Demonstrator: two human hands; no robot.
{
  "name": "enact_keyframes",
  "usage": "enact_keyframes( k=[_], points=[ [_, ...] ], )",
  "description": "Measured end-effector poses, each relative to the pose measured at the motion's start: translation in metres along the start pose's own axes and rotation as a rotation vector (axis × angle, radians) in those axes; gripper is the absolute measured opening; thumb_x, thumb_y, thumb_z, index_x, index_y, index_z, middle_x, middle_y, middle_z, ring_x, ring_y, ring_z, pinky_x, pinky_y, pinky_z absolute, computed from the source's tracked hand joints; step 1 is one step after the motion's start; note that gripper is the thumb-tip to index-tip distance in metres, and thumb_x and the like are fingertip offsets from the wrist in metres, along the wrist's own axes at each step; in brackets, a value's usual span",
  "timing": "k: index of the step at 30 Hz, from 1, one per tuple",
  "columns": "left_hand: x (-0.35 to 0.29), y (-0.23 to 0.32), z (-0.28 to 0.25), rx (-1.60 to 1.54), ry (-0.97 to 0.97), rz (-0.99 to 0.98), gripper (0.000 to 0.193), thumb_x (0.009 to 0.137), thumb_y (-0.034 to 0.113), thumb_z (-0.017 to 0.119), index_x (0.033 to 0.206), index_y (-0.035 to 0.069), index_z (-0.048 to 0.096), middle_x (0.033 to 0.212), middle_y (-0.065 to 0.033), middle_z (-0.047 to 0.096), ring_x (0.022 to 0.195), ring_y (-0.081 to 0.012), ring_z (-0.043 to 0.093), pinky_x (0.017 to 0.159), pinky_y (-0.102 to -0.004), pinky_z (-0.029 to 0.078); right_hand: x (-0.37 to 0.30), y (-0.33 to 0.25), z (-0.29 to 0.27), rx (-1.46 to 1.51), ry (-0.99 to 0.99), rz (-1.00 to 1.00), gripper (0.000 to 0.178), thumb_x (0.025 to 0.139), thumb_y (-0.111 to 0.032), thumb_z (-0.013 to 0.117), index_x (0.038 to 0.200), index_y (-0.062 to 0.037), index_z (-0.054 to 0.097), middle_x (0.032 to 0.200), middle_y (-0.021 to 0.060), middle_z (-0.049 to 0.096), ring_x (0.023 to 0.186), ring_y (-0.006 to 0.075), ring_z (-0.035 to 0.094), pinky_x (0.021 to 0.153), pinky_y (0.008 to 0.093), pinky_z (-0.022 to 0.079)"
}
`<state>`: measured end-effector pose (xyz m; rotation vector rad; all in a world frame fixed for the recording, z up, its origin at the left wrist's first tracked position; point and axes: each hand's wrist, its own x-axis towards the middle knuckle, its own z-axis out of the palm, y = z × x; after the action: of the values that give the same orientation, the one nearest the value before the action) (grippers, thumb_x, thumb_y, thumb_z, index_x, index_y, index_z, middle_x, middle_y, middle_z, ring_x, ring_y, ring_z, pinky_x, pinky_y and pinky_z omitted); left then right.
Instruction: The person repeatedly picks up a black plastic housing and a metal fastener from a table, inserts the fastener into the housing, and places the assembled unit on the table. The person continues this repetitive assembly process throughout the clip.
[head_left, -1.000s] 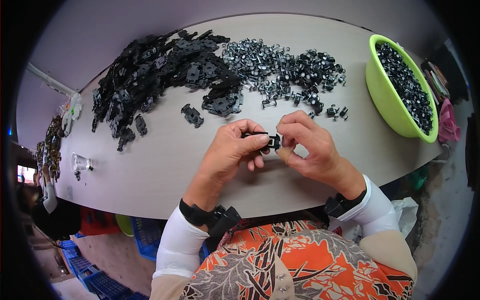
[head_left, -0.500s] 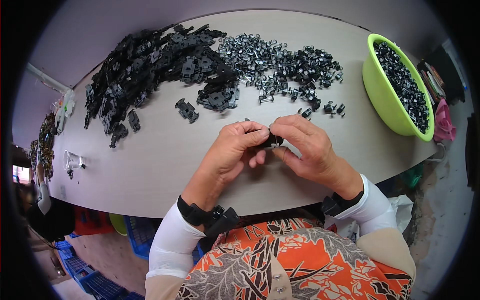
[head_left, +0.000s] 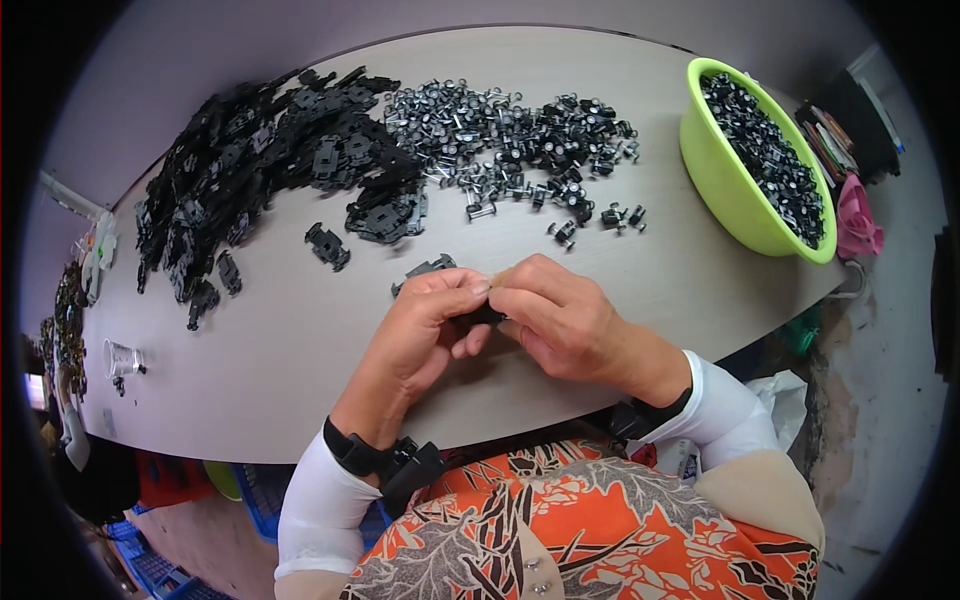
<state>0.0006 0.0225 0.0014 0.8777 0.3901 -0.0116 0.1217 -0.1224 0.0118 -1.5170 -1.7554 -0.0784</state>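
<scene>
Black part (head_left: pixel 484 315) between left hand (head_left: pixel 418 318) and right hand (head_left: pixel 568 318)

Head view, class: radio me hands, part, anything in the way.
Left hand holding black part, mostly hidden. Right hand up against it, hold unclear. Grey part beyond left hand; nothing visibly blocking.

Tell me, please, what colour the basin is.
Lime green; the basin shows best in the head view.

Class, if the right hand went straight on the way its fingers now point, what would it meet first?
The right hand would probably meet the left hand first, at its thumb tip, or the black part held there; depth leaves unclear which is nearer.
</scene>
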Motion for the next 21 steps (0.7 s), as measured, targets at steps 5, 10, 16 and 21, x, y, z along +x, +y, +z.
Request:
enact_keyframes(
  k=[5,10,16,21],
  points=[
    [0.003,-0.002,0.006,0.177,0.042,0.039,0.017,0.090,0.013,0.056,0.097,-0.003,0.056,0.080,-0.0094,0.061,0.056,-0.0152,0.061,0.047,-0.0226,0.048,-0.010,0.018,-0.028,0.075,-0.026,0.216,0.032,0.071,0.005,0.060,0.101,-0.0036,0.057,0.098,0.0119,0.059,0.088,0.0308,0.061,0.071,0.0352,0.052],
    [0.004,0.000,0.011,0.249,0.138,-0.006,0.022,0.092,0.015,0.054,0.103,-0.004,0.054,0.086,-0.0131,0.062,0.064,-0.0197,0.067,0.055,-0.0263,0.056,-0.011,0.058,-0.045,-0.308,-0.110,0.169,0.020,0.070,0.008,0.055,0.088,-0.0007,0.060,0.093,0.0107,0.058,0.077,0.0292,0.060,0.067,0.0364,0.051],
    [0.005,0.001,0.001,-0.023,0.082,-0.050,0.037,0.097,0.023,0.045,0.109,-0.011,0.051,0.098,-0.0221,0.062,0.081,-0.0326,0.067,0.068,-0.0359,0.059,-0.012,0.042,-0.040,-0.051,-0.097,0.270,0.015,0.071,0.006,0.058,0.084,-0.0006,0.059,0.086,0.0103,0.055,0.067,0.0278,0.059,0.060,0.0353,0.048],
    [0.006,-0.001,-0.001,-0.193,-0.018,-0.071,0.035,0.098,0.021,0.041,0.106,-0.011,0.052,0.099,-0.0218,0.062,0.084,-0.0340,0.066,0.073,-0.0391,0.058,-0.001,0.002,-0.012,0.026,-0.038,0.154,0.018,0.068,0.006,0.060,0.084,-0.0020,0.059,0.084,0.0105,0.052,0.065,0.0262,0.059,0.055,0.0346,0.048]
  ],
)
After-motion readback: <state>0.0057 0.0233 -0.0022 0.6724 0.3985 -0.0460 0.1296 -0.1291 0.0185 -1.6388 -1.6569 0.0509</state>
